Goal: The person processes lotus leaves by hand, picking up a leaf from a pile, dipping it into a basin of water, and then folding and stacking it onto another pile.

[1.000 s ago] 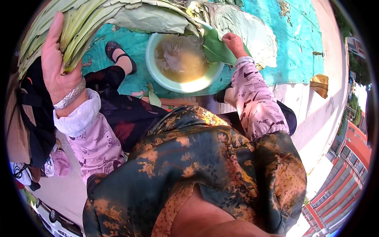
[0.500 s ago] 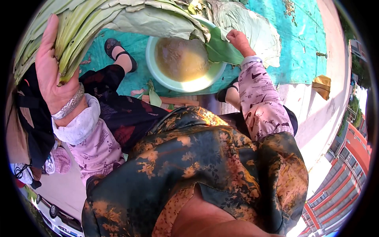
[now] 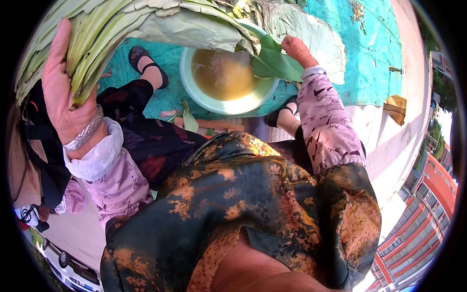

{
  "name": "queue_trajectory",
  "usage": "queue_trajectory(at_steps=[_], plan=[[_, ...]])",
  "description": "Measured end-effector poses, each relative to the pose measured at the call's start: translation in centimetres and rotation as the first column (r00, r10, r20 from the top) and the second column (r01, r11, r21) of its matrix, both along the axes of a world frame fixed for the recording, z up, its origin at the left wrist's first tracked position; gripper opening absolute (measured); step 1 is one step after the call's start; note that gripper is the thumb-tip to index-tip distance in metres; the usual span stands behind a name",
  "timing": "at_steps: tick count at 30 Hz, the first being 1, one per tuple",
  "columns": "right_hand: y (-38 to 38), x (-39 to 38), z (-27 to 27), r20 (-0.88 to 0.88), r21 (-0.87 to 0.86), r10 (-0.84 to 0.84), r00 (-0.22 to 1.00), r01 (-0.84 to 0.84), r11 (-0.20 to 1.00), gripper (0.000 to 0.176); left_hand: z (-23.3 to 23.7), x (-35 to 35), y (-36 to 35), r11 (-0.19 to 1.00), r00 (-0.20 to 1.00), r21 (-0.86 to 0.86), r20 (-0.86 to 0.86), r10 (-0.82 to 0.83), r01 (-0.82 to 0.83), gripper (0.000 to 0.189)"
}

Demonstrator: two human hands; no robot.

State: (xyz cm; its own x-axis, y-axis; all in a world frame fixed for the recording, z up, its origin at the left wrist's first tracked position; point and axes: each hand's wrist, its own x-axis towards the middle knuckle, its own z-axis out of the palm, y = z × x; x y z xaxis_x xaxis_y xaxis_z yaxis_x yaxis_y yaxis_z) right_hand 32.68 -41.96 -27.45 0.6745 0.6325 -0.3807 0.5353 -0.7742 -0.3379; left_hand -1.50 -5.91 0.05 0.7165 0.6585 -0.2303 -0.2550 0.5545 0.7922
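Note:
My left hand [image 3: 68, 107], with a silver bracelet at the wrist, grips the stem ends of a thick bundle of large pale-green leaves [image 3: 160, 30]. One digit points up along the stems and the other fingers are hidden behind them. The bundle arches across the top of the view. My right hand [image 3: 296, 49] is closed in a pinch on the edge of a darker green leaf [image 3: 277, 61]. That leaf hangs at the right rim of a pale basin [image 3: 187, 92], below the leaf tips. Cloudy brown liquid [image 3: 224, 80] fills part of the basin.
A teal sheet [image 3: 374, 58] covers the ground, with a large pale dried leaf [image 3: 311, 39] on it. Shoes [image 3: 146, 65] flank the basin. A brown scrap [image 3: 395, 108] lies at the right. A white car [image 3: 68, 265] stands lower left, a red building [image 3: 423, 209] lower right.
My right hand has shifted slightly, and the dark leaf's visible shape has changed a little. Pale swirls on the liquid look different. My left hand and the bundle stay nearly in place.

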Motion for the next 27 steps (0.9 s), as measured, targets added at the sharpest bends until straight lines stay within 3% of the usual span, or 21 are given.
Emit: queue_trajectory(at_steps=[2,5,11,12,15,18,21,24,27], plan=[[-0.6,1.5,-0.6,-0.137,0.081,-0.024,0.99,0.036,0.996,0.022,-0.3,-0.6,0.2,0.994,0.993,0.037,0.067,-0.1,0.098,0.026],[0.7,0.2,1.8,-0.192,0.044,0.025,0.981,-0.017,0.999,0.025,-0.3,-0.7,0.1,0.995,0.992,0.031,0.082,-0.095,0.093,0.027],[2.0,-3.0,2.9,0.062,-0.241,0.125,0.99,-0.107,0.965,0.029,0.2,-0.4,-0.3,0.999,0.997,-0.016,0.072,-0.03,0.032,0.028],[1.6,-2.7,2.1,0.079,-0.191,0.116,0.99,-0.099,0.977,0.02,0.2,-0.4,-0.2,1.0,0.999,-0.015,0.049,-0.02,0.021,0.028],[0.7,-0.9,0.8,-0.007,-0.01,0.125,0.992,-0.125,0.992,0.016,0.2,-0.7,-0.2,0.976,0.979,0.199,-0.168,0.119,-0.085,0.029],[0.5,1.2,1.3,-0.239,0.064,0.0,0.971,0.015,0.998,0.012,0.2,-0.9,-1.1,0.942,0.974,0.312,-0.141,0.176,-0.125,0.031],[1.1,2.5,3.2,-0.369,0.023,-0.077,0.926,0.092,0.995,0.012,0.3,-0.5,-1.6,0.911,0.96,0.388,-0.171,0.222,-0.141,0.032],[1.5,2.3,4.0,-0.37,-0.031,-0.081,0.925,0.075,0.997,0.01,0.9,0.4,-2.1,0.916,0.923,0.34,-0.24,0.302,-0.212,0.033],[1.5,3.4,3.4,-0.258,-0.005,-0.052,0.965,0.052,0.999,0.011,1.0,0.3,-2.8,0.875,0.921,0.452,-0.239,0.309,-0.176,0.033]])
